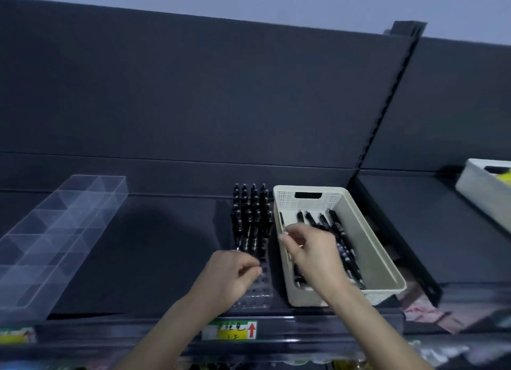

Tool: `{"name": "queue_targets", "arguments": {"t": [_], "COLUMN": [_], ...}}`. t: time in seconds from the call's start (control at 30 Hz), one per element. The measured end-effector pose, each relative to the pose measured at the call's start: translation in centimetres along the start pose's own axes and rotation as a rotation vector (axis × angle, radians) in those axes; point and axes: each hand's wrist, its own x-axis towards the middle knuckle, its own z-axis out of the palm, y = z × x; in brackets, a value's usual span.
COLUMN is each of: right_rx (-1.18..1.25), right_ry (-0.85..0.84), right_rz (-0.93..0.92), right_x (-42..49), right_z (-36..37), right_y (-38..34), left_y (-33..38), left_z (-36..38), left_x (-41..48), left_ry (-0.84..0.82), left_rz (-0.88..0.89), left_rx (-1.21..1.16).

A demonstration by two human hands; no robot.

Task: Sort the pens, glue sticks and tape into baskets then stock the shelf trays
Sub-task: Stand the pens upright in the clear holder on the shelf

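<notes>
Low in the middle of the frame we see the cream basket (334, 201) on the dark shelf (154, 259), with black pens (343, 239) lying loose inside. The right hand (309, 253) reaches into its left side. Its fingers are curled, and thumb and forefinger seem to pinch a thin pen (282, 220) against the basket's left wall, though blur makes us unsure.

Just left of the basket stands the holed tray (260, 295), its far rows filled with upright pens (250, 212). The left hand (235, 275) hovers over the tray's near holes with fingers curled, and we cannot tell whether it holds anything.

At the left of the frame lies a clear divided tray (55, 231), and a second basket (484, 187) shows at the right edge.
</notes>
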Motion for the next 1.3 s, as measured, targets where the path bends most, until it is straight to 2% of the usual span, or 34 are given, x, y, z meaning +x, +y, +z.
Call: {"name": "queue_targets", "arguments": {"t": [0.1, 0.23, 0.43, 0.53, 0.67, 0.83, 0.9, 1.03, 1.13, 1.23, 1.3], "right_rx": [-0.103, -0.265, -0.365, -0.396, -0.472, -0.518, -0.502, -0.325, -0.125, 0.311, 0.623], "right_ry": [0.02, -0.173, -0.399, -0.454, -0.392, -0.399, -0.414, -0.415, -0.309, -0.225, -0.256], "right_rz": [0.128, 0.276, 0.341, 0.36, 0.336, 0.371, 0.382, 0.412, 0.388, 0.376, 0.441], "right_x": [0.5, 1.2, 2.7, 3.7, 4.9, 5.3, 5.3, 5.1, 4.5, 3.7, 3.0], "right_z": [-3.1, -4.7, -3.9, -2.9, -1.7, -1.4, -1.5, -1.7, -2.7, -4.5, -6.1], "right_y": [3.9, 8.8, 11.5, 11.9, 11.7, 11.7, 11.7, 11.7, 11.6, 11.2, 10.6], "left_y": [3.2, 6.3, 8.3, 7.5, 6.9, 6.3, 6.1, 5.8, 6.4, 7.4, 7.9], "left_z": [0.7, 3.2, 8.5, 10.7, 11.7, 11.5, 11.2, 10.8, 10.2, 9.2, 8.4], "left_x": [1.7, 5.0, 11.4, 13.5, 15.3, 15.9, 15.8, 15.5, 15.1, 14.3, 13.5], "left_ry": [0.031, -0.06, -0.324, -0.406, -0.31, -0.345, -0.302, -0.294, -0.209, -0.035, 0.013], "left_rz": [0.043, 0.031, -0.27, -0.441, -0.539, -0.588, -0.57, -0.558, -0.515, -0.406, -0.362], "left_rx": [-0.102, 0.005, 0.463, 0.543, 0.42, 0.224, 0.154, 0.022, -0.037, -0.148, -0.372]}}
